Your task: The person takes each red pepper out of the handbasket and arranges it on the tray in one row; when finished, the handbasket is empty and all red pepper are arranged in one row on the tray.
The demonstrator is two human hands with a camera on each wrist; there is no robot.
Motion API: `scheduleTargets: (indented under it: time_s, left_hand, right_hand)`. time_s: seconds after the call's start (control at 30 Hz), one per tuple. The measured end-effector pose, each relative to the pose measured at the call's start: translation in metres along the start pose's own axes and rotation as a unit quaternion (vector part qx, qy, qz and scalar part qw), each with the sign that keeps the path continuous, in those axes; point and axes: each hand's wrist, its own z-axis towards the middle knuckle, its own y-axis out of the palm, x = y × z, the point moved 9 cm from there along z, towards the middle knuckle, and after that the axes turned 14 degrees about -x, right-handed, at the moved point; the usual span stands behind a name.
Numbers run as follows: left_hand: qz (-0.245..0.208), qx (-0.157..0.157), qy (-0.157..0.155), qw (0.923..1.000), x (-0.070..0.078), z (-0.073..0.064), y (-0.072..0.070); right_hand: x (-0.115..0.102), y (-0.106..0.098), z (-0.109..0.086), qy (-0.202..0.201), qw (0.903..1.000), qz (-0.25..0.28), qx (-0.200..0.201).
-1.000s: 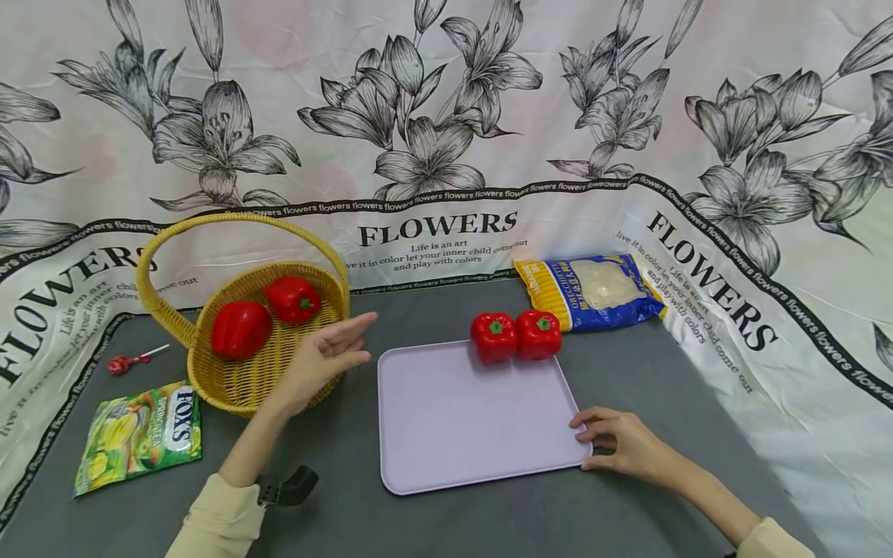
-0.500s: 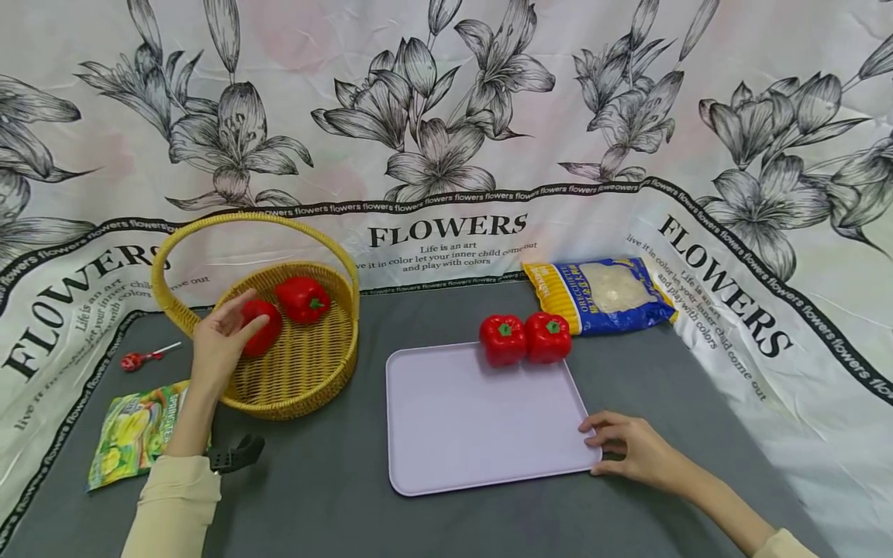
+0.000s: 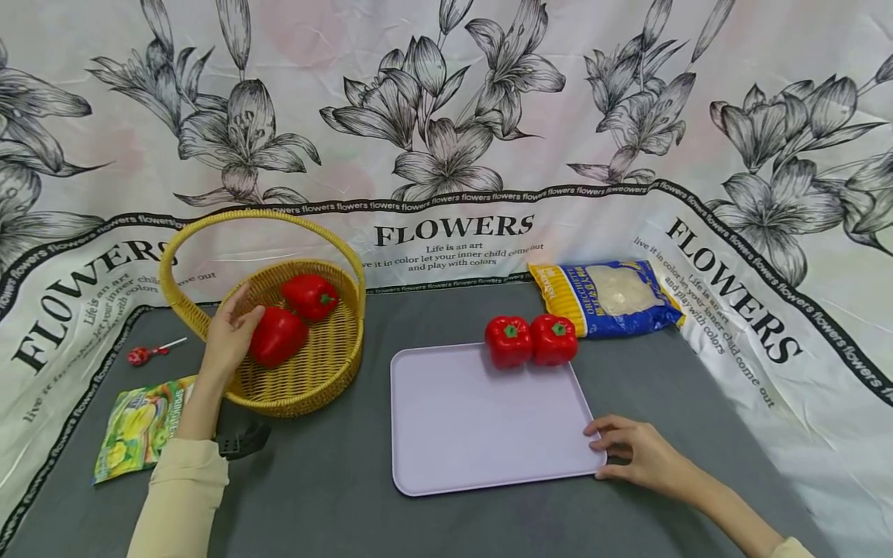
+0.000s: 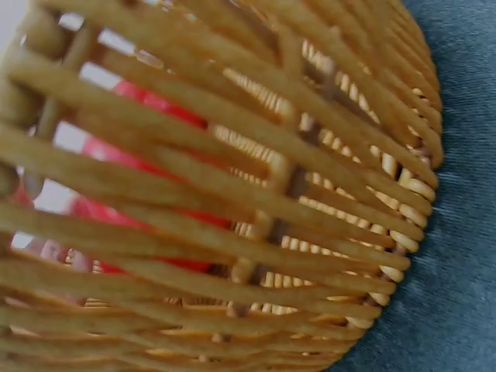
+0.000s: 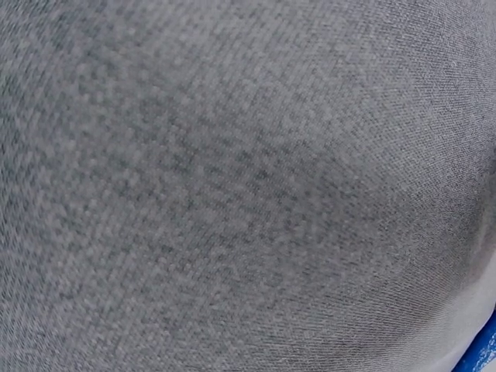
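Note:
In the head view my left hand (image 3: 230, 337) reaches over the left rim of the yellow wicker basket (image 3: 342, 368). Its fingers and thumb hold the left end of a red bell pepper (image 3: 279, 337). A second red bell pepper (image 3: 310, 297) lies behind it in the basket. Through the weave, the left wrist view shows red pepper (image 4: 155, 186) and a bit of hand. My right hand (image 3: 638, 453) grips the near right corner of a pale lilac tray (image 3: 488, 426). Two more red bell peppers (image 3: 509, 342) sit side by side at the tray's far right edge.
A blue and yellow pasta bag (image 3: 607, 298) lies behind the tray. Left of the basket are a lollipop (image 3: 142, 356) and a green FOX'S packet (image 3: 136, 426), partly covered by my left forearm. A flower-printed cloth (image 3: 446, 116) hangs behind the grey table (image 3: 328, 480).
My left hand has gone left from near the basket's right side to the left pepper, which has shifted slightly right and turned. The right hand stays at the tray corner. The head view has panned slightly.

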Motion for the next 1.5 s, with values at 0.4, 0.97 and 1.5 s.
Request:
scheduleTargets:
  time_s: [0.4, 0.97, 1.5]
  left_hand:
    - [0.012, -0.253, -0.097, 0.9626, -0.015, -0.001, 0.047]
    - [0.136, -0.204, 0.041, 0.9687, 0.027, -0.007, 0.058]
    - [0.061, -0.186, 0.056, 0.9790, 0.018, -0.010, 0.058]
  right_hand:
    - [-0.001, -0.001, 0.000, 0.002, 1.0000, 0.004, 0.002]
    - [-0.002, -0.001, 0.001, -0.007, 1.0000, -0.003, 0.002]
    - [-0.001, 0.000, 0.001, -0.005, 1.0000, 0.003, 0.000]
